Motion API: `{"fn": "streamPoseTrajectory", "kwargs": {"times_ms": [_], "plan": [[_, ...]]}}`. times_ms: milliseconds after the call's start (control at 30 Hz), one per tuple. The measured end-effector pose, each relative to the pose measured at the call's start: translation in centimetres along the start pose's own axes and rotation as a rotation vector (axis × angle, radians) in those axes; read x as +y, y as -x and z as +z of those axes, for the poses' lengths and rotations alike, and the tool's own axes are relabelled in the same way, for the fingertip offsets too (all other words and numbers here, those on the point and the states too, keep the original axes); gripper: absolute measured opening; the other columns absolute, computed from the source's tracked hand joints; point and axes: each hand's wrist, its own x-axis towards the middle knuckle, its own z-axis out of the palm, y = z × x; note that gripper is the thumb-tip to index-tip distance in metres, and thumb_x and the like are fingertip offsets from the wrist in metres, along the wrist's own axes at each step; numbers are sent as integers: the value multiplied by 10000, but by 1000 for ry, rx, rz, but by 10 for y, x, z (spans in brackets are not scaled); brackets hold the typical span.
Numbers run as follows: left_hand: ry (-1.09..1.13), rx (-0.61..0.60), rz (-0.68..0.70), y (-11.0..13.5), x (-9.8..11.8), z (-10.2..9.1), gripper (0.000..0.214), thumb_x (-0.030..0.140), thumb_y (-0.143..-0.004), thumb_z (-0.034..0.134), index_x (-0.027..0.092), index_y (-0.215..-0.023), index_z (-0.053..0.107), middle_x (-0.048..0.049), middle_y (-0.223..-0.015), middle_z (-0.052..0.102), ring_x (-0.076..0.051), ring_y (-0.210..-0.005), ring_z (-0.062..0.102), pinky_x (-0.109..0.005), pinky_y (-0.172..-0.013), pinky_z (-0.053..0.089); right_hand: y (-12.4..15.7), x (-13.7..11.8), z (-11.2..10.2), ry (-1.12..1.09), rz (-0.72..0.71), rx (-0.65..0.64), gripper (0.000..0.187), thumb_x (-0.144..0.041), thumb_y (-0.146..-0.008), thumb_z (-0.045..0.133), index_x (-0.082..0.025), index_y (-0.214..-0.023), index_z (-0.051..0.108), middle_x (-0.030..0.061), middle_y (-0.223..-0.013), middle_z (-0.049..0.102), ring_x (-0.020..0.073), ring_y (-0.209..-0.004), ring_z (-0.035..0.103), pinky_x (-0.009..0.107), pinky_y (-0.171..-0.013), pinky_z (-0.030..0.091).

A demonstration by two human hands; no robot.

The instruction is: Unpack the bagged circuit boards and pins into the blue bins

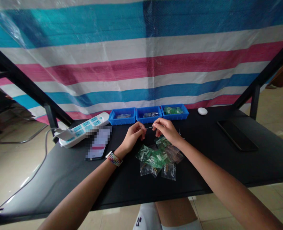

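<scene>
A thin silvery metal rod (149, 127) spans the gap between my hands, just in front of the blue bins. My left hand (134, 134) pinches its left end, and my right hand (165, 129) grips the other end with fingers closed. What the fingertips cover is hidden. Below my right hand lies a pile of small clear bags (170, 171) and green plastic packets (153, 156) with pale little tubes inside. Slim brass-coloured pieces show in some of the clear bags.
Three blue bins stand along the back: one with small clear packets (123, 116), one with metal rods (151, 114), one with green packets (173, 110). A white power strip (84, 129) and lit phone (99, 143) are left; a dark phone (237, 135) and white oval object (202, 111) are right.
</scene>
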Motion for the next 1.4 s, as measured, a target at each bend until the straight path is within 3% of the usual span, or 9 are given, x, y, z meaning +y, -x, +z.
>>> {"fn": "streamPoseTrajectory", "kwargs": {"times_ms": [233, 333, 533, 733, 833, 1000, 1100, 1300, 1400], "plan": [[-32, -6, 25, 0, 2, 1, 193, 296, -837, 710, 183, -826, 554, 40, -631, 565, -103, -548, 528, -234, -553, 430, 2, 1, 1, -13, -18, 15, 230, -386, -773, 746, -187, -843, 651, -13, -748, 665, 110, -501, 620, 221, -463, 486], [6, 4, 24, -1, -1, 1, 207, 280, -825, 718, 187, -911, 554, 49, -653, 572, -102, -543, 536, -227, -536, 432, -3, 4, 0, 1, -38, 34, 218, -353, -742, 770, -186, -830, 660, -21, -748, 644, 106, -501, 613, 225, -470, 486], [98, 40, -2, -3, -5, 0, 352, 259, -800, 683, 208, -1102, 511, 65, -719, 599, -103, -526, 562, -215, -498, 433, -29, 4, -8, 189, -171, 338, 226, -417, -800, 730, -200, -844, 690, 16, -744, 701, 133, -493, 615, 250, -486, 466], [79, 22, -16, -5, -6, -2, 336, 264, -804, 671, 199, -1099, 526, 61, -720, 598, -104, -526, 572, -218, -499, 438, -29, -4, -33, 414, -254, 386, 210, -391, -880, 631, -198, -903, 712, 58, -848, 750, 154, -509, 641, 270, -499, 462], [68, 4, -14, -5, -8, -3, 324, 266, -807, 673, 191, -1093, 539, 59, -715, 596, -106, -525, 571, -222, -497, 435, -23, -9, -57, 423, -186, 280, 213, -384, -851, 658, -187, -906, 716, 56, -897, 749, 134, -507, 625, 250, -475, 444], [62, -18, -14, -6, -9, -3, 297, 271, -814, 676, 186, -1070, 554, 55, -709, 597, -104, -526, 565, -223, -499, 432, -13, -20, -104, 658, -22, -78, 153, -262, -794, 665, -184, -863, 778, 39, -825, 744, 117, -513, 582, 255, -528, 444], [60, -27, -12, -6, -9, -3, 282, 264, -817, 669, 184, -1064, 559, 57, -701, 589, -103, -525, 560, -222, -499, 425, -7, -26, -126, 826, 4, -130, 141, -174, -726, 670, -189, -787, 795, 31, -739, 730, 146, -602, 606, 261, -594, 448], [46, -15, -28, -3, -5, -1, 266, 271, -817, 667, 181, -1048, 570, 51, -696, 586, -105, -532, 556, -227, -513, 426, 2, -26, -141, 853, 78, -341, 151, -186, -696, 711, -197, -801, 818, 24, -745, 738, 143, -608, 590, 264, -612, 435], [47, -20, -33, -2, -3, 0, 256, 279, -818, 672, 179, -1033, 575, 49, -694, 585, -104, -532, 551, -229, -516, 427, 5, -20, -137, 836, 116, -304, 110, -289, -761, 724, -195, -766, 781, 28, -713, 728, 159, -620, 615, 263, -596, 435]]}}
